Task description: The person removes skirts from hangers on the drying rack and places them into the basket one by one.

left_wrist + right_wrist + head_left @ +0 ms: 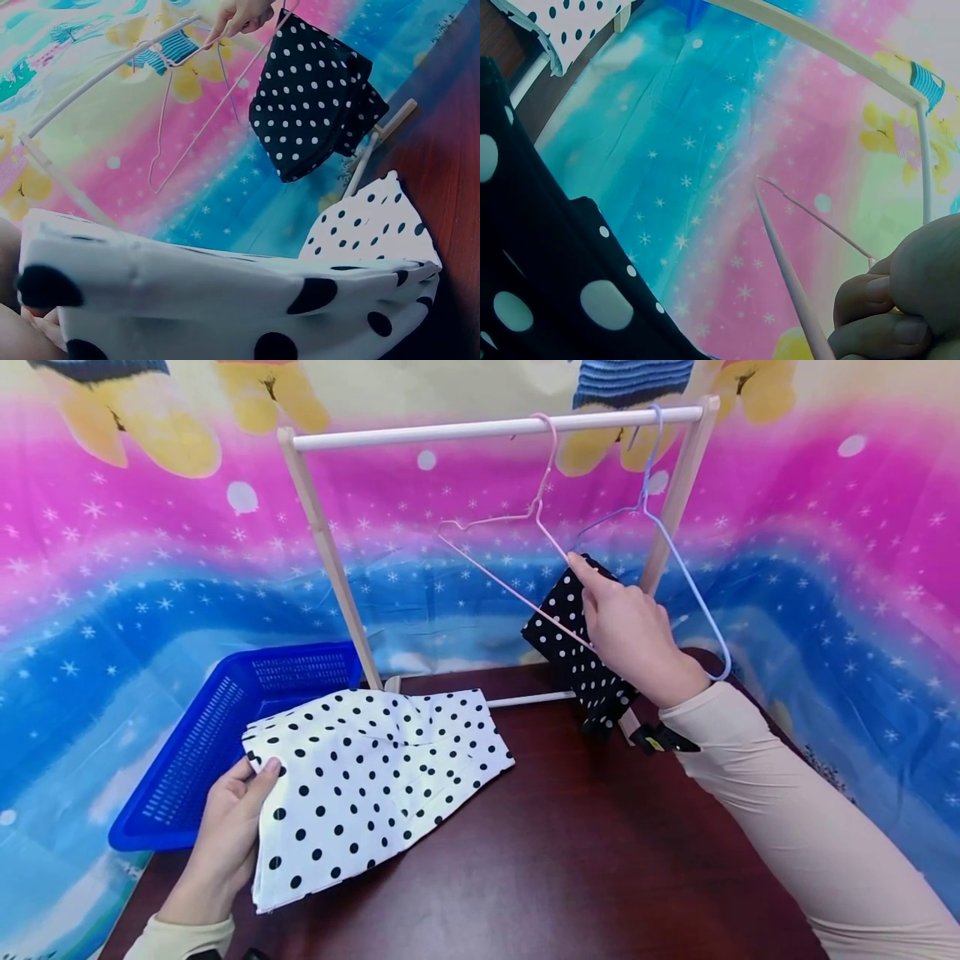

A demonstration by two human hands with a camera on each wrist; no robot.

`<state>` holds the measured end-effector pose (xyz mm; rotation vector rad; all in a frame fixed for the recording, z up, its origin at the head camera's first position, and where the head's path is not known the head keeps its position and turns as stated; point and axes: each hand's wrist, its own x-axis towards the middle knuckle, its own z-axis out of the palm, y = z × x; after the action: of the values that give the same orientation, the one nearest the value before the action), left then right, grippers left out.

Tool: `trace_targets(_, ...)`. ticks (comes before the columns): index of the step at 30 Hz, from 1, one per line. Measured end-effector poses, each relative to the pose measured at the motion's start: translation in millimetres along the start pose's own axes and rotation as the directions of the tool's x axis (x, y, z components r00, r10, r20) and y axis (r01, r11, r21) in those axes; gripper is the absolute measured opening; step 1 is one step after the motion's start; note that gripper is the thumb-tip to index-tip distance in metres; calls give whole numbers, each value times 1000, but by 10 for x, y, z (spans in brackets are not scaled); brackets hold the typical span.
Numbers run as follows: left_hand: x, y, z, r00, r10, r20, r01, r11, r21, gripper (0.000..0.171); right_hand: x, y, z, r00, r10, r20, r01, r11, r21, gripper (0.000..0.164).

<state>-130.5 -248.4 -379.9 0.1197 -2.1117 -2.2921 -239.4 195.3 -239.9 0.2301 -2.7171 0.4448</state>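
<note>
A white cloth with black dots (382, 777) spreads out from my left hand (228, 827), which pinches its left edge between thumb and fingers above the table. In the left wrist view the same cloth fills the foreground. My right hand (630, 631) holds the right side of a pink wire hanger (491, 578), whose hook is over the rack's top bar. Behind that hand, a folded black cloth with white dots (558, 618) hangs down, seemingly draped over the blue hanger (693, 585). The hand and arm hide where cloth and hanger meet.
A wooden rack (326, 543) with a white top bar (420, 433) stands on the dark brown table (525, 860). Behind the left hand sits a blue plastic basket (187, 752). A patterned backdrop (420, 552) surrounds the back and sides.
</note>
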Motion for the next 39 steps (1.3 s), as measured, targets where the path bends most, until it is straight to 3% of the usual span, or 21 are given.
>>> trace_targets(5, 27, 31, -14, 999, 27, 35, -28, 999, 20, 34, 2, 3, 10, 1000, -11, -5, 11, 1000, -8, 57)
trace_targets(12, 35, 97, -7, 998, 17, 62, -21, 997, 68, 58, -5, 3, 17, 1000, -16, -12, 16, 1000, -8, 56)
trace_targets(19, 58, 160, -13, 995, 29, 99, -38, 996, 85, 48, -9, -7, 21, 1000, -25, -11, 25, 1000, -1, 56)
trace_targets(27, 91, 262, 19, 995, 26, 98, -44, 981, 190, 41, -9, 4, 18, 1000, -14, -8, 14, 1000, -1, 57)
trace_targets(39, 139, 402, 96, 993, 70, 96, -85, 985, 153, 30, -6, 27, 11, 1000, -1, -6, 1, 1000, 3, 56)
